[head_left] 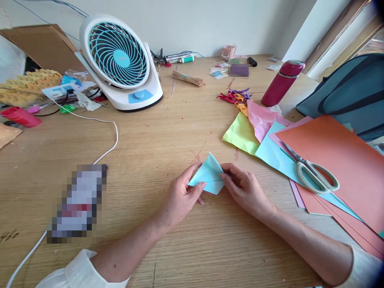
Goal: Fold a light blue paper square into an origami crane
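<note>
A small piece of light blue paper (pixel 210 173), folded to a point at the top, is held up between both hands above the wooden table. My left hand (pixel 183 192) grips its left side, with the thumb flat on the front and the fingers mostly hidden behind. On the right edge, my right hand (pixel 244 188) pinches the paper between thumb and fingers. Creases run across the sheet. To the right, scissors (pixel 315 172) with pale handles lie closed on a stack of coloured sheets, an orange sheet (pixel 345 160) on top.
Crumpled yellow-green paper (pixel 242 134) and pink paper (pixel 261 120) lie beyond my right hand. A magenta bottle (pixel 282 84) and a blue-grey bag (pixel 348 96) stand behind. At the left are a white fan (pixel 120 64) and a blurred phone-like object (pixel 79 202) with a white cable (pixel 115 136).
</note>
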Available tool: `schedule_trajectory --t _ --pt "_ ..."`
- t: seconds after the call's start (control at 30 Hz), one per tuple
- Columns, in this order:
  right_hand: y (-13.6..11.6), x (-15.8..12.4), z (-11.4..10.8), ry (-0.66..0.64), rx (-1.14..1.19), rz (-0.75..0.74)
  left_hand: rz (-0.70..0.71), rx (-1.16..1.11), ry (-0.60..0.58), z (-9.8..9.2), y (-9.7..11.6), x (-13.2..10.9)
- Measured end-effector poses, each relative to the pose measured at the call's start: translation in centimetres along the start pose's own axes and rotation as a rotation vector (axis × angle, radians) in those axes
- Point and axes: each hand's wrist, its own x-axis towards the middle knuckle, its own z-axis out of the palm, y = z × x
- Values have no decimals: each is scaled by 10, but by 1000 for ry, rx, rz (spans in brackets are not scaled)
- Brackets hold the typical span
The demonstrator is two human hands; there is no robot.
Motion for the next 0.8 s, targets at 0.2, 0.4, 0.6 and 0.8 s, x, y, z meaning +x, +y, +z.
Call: schedule_trajectory --t 0.2,0.4,0.6,0.8 --pt "3 6 -1 15 328 77 39 -11 -61 -3 1 1" --pt "6 9 -4 -78 504 140 17 3 -9 -9 3 4" --pt "13 8 -5 -131 324 113 29 66 21 -8 1 5" --pt "12 10 1 -104 227 70 148 362 -5 -10 4 20"
